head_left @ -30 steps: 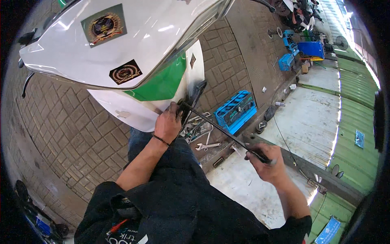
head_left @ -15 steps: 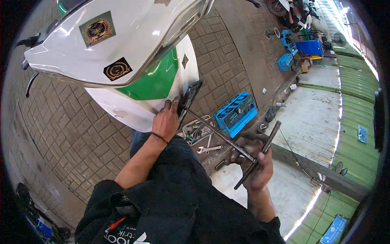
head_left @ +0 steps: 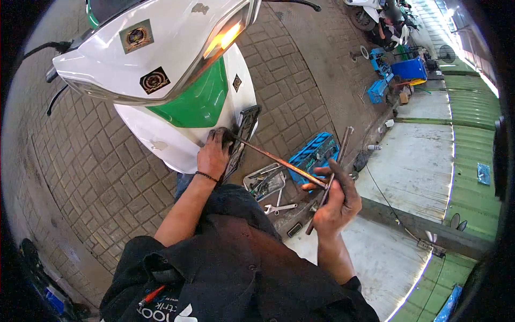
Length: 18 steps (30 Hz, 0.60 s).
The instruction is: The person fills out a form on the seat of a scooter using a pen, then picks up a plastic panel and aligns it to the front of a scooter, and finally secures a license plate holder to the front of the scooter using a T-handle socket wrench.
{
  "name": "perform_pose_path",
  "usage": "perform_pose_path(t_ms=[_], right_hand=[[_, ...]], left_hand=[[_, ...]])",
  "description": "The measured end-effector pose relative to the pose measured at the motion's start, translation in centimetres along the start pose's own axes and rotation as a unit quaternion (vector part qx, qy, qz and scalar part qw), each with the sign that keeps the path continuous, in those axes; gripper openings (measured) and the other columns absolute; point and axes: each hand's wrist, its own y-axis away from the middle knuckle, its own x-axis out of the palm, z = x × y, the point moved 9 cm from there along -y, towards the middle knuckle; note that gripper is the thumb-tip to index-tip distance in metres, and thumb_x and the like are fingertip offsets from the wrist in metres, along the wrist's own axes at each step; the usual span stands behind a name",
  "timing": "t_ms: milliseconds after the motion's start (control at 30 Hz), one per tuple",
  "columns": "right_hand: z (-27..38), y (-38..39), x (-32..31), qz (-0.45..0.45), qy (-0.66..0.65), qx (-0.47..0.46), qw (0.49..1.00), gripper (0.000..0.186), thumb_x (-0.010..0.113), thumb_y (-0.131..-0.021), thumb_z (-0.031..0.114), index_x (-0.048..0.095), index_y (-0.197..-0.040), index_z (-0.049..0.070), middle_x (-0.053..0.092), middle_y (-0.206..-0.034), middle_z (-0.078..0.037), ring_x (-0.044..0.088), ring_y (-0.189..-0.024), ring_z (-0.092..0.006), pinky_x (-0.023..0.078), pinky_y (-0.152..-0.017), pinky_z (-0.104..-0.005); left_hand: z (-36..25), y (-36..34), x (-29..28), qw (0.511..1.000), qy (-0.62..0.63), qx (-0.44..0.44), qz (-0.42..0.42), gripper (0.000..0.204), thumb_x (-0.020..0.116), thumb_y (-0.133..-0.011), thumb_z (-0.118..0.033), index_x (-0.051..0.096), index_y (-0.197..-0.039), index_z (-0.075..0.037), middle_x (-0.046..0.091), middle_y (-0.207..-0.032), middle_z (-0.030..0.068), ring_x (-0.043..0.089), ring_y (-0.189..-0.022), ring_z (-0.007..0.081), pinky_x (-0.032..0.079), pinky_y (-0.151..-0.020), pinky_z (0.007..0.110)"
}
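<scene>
The front of a white and green scooter (head_left: 188,104) fills the upper left, with a dark, plate-like panel (head_left: 247,124) mounted edge-on at its right side. A long T-handle wrench (head_left: 279,160) runs from behind that panel toward me. My right hand (head_left: 338,201) is on its crossbar, thumb against the bar and some fingers loosely spread around the joint. My left hand (head_left: 212,158) lies by the wrench's far end, its blackened fingers bunched close together against the scooter front. What those fingertips pinch is hidden.
On the ground to the right sit an open blue toolbox (head_left: 316,161) and a metal tray (head_left: 265,181) of tools. A combination wrench (head_left: 280,208) and a small dark object (head_left: 294,229) lie nearer. Farther off, a person (head_left: 387,32) sits by another scooter, near a blue bin (head_left: 409,68).
An orange lamp on the scooter now glows. The wrench's crossbar has turned to a steeper angle, and my right fingers have loosened and spread. My left hand remains by the panel.
</scene>
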Motion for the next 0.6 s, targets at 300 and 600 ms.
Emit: perform_pose_path(t_ms=[300, 600], right_hand=[[2.9, 0.3, 1.4, 0.38, 0.52, -0.22, 0.733, 0.058, 0.062, -0.075, 0.01, 0.047, -0.129, -0.003, 0.062, -0.081, -0.014, 0.062, -0.077, -0.0281, 0.042, -0.099, -0.0436], [0.5, -0.8, 2.9, 0.426, 0.405, 0.028, 0.808, 0.02, 0.056, -0.087, 0.02, 0.059, -0.082, 0.001, 0.062, -0.069, -0.014, 0.061, -0.06, -0.0352, 0.049, -0.068, -0.0441]], left_hand=[[-0.4, 0.0, -0.9, 0.999, 0.012, 0.024, -0.045, 0.037, 0.055, -0.087, -0.021, 0.054, -0.124, -0.015, 0.058, -0.108, 0.0173, 0.061, -0.085, 0.038, 0.051, -0.07, 0.048], [0.2, -0.3, -0.3, 0.999, 0.021, -0.006, -0.032, 0.033, 0.055, -0.086, -0.018, 0.057, -0.118, -0.01, 0.06, -0.109, 0.0165, 0.059, -0.096, 0.0361, 0.049, -0.081, 0.044]])
